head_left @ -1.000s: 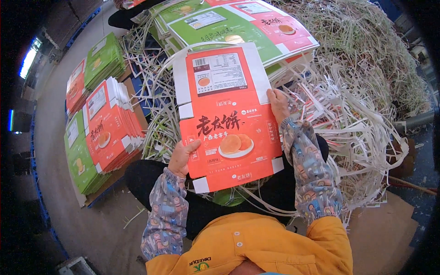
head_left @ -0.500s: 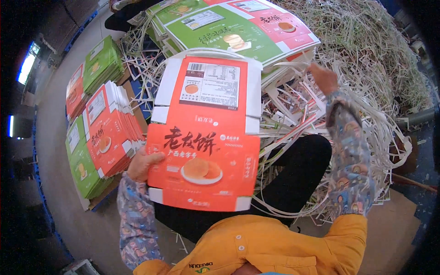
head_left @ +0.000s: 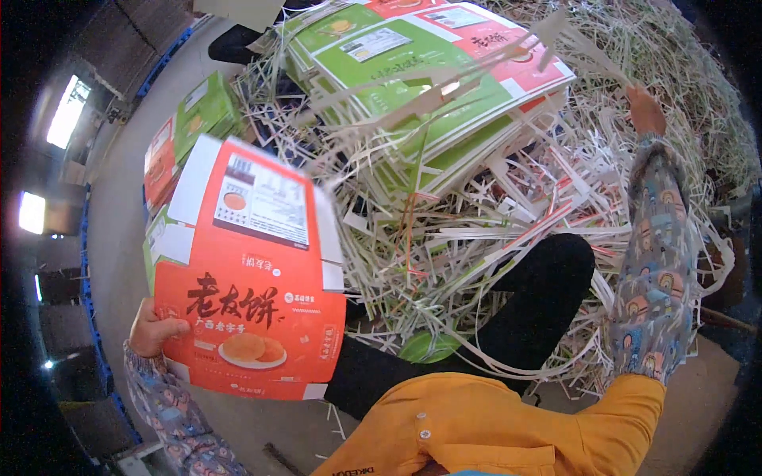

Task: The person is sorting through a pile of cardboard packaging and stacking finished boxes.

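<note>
My left hand (head_left: 157, 328) grips a flat red carton blank (head_left: 246, 301) by its left edge, thumb on the printed face. The blank shows a picture of round cakes on a plate, a white label panel and white side flaps. Off to the right, my outstretched right hand (head_left: 646, 111) is closed on the end of a pale paper offcut strip (head_left: 595, 55). That strip trails up and leftward through the air, blurred, over a stack of uncut green and red printed sheets (head_left: 468, 63).
A large heap of shredded paper strips (head_left: 683, 71) fills the right and far side. More offcuts (head_left: 508, 214) lie around my bent knee (head_left: 548, 293). Stacked green blanks (head_left: 208, 107) and red blanks (head_left: 160, 163) sit at the left, partly behind the held blank.
My left hand has carried the red blank left and turned it slightly. My right hand has swung right and outward, pulling strips away from the blank into the air.
</note>
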The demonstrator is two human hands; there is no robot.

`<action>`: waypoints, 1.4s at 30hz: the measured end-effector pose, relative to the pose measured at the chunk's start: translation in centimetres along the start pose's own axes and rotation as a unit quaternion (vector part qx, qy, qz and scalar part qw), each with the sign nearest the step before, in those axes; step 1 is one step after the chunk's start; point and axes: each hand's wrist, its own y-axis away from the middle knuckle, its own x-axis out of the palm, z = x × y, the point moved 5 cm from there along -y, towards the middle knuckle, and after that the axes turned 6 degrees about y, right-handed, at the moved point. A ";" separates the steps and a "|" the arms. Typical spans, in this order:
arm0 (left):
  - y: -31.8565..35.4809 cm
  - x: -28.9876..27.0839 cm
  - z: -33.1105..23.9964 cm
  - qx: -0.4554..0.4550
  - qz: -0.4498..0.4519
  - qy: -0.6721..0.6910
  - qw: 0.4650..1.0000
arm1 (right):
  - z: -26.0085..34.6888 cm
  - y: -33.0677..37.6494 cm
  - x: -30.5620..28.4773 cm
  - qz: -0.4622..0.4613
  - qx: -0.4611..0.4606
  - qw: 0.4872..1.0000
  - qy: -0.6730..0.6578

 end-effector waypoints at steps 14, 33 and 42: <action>5.8 -1.2 -2.7 0.115 -0.160 -0.099 0.975 | -2.0 13.5 8.8 0.316 -0.014 0.934 -0.165; -19.0 19.5 -17.2 0.467 0.053 -0.496 0.730 | 26.4 -0.9 -31.8 -0.369 -0.148 0.840 -0.370; -14.3 18.2 -15.8 0.523 -0.190 -0.505 0.660 | 29.3 -5.1 -30.2 -0.312 -0.198 0.873 -0.319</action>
